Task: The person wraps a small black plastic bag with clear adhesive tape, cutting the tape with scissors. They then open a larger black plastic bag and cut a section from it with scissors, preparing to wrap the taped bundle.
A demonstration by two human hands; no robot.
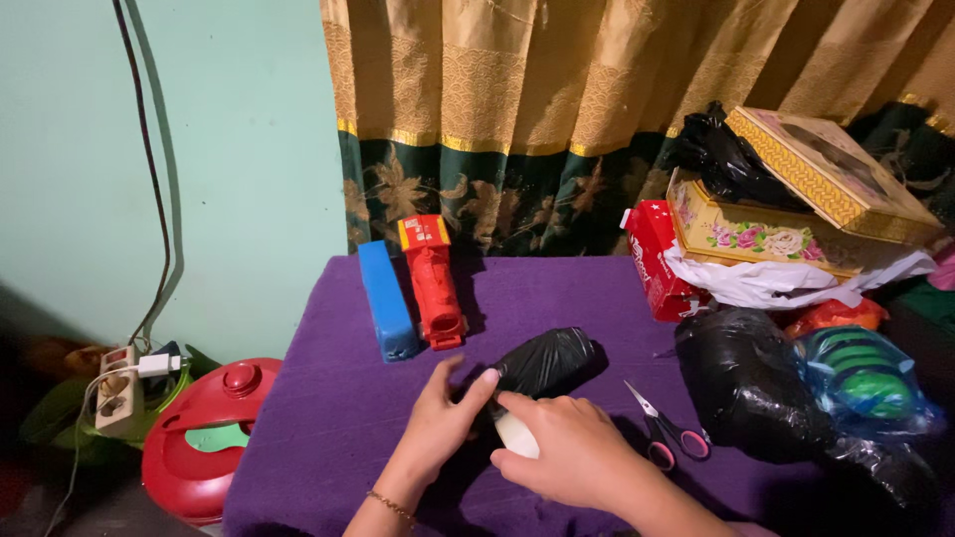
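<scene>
Black bag (545,364) gripped by left hand (445,423); right hand (567,452) clasps white object (516,435).

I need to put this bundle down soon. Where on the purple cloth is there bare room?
The purple cloth is bare left of the left hand, in front of the blue box. A smaller patch lies between the red toy and the red carton. The right side is crowded: scissors, big black bag.
</scene>
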